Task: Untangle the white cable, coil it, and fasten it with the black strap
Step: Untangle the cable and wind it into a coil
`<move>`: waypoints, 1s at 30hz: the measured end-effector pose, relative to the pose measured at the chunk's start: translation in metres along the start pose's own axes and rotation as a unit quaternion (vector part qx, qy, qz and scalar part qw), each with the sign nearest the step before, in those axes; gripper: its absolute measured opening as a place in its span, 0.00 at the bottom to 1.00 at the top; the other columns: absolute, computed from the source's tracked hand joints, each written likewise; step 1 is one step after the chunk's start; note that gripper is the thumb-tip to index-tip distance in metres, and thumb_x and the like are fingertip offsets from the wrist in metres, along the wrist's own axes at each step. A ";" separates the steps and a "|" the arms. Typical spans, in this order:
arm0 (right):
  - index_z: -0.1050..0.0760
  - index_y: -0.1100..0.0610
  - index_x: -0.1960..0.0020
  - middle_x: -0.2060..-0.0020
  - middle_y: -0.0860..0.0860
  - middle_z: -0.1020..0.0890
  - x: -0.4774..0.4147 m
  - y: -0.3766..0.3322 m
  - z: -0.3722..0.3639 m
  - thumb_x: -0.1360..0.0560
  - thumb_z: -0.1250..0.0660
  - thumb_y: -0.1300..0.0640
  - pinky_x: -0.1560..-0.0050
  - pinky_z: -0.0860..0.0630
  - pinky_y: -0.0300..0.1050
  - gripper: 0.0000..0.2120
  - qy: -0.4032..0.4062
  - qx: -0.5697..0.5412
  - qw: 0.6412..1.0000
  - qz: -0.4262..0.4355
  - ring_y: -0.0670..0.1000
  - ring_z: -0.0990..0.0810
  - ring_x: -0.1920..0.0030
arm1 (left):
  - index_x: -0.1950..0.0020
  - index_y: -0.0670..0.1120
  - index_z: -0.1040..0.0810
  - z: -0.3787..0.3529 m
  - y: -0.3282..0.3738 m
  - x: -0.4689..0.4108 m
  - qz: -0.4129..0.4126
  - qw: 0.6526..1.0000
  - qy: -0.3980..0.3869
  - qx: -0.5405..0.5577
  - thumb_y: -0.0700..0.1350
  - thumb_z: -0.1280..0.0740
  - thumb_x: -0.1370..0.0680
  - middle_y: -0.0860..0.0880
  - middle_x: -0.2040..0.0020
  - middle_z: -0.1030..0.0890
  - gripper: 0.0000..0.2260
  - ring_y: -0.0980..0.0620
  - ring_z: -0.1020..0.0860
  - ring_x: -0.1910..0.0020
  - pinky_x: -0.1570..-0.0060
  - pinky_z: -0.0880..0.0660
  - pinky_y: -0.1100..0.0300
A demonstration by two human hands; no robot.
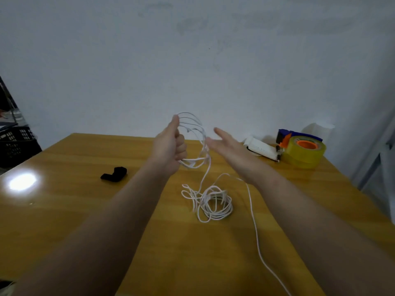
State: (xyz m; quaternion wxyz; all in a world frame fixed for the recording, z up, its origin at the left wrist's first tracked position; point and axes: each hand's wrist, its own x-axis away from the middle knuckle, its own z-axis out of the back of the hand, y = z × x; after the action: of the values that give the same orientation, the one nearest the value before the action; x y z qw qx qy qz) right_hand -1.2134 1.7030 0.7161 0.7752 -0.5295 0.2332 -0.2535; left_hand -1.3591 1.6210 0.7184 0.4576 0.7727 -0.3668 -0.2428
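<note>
Above the table (85, 210), the left hand (168, 146) grips several loops of the cable (193, 165), fingers curled round them and thumb raised against their top. The right hand (230, 150) is flat with fingers straight and holds nothing. It is just beside the loops, and contact cannot be told. The remaining cable lies tangled on the table below, one strand trailing to the near edge. Thin, light and limp, it should slide easily and is best pinched close to the loops. The strap (114, 174) lies apart, to the left.

Wooden table (85, 210): white cable (215, 205), black strap (114, 174), tape dispenser (303, 149).
</note>
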 end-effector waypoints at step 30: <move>0.19 0.56 0.56 0.76 0.46 0.35 -0.003 0.059 0.062 0.23 0.34 0.56 0.76 0.40 0.38 0.07 0.070 -0.016 0.997 0.030 0.45 0.39 0.76 | 0.76 0.50 0.29 0.009 0.041 0.015 -0.014 0.985 -0.132 0.112 0.51 0.46 0.18 0.42 0.34 0.24 0.26 0.48 0.28 0.32 0.40 0.29 0.39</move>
State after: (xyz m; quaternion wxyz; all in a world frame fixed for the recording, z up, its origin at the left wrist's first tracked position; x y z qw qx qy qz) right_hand -1.1686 1.7668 0.6813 0.7556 -0.5155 0.3070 -0.2629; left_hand -1.3702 1.5916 0.7500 0.3120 0.7854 -0.4380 -0.3066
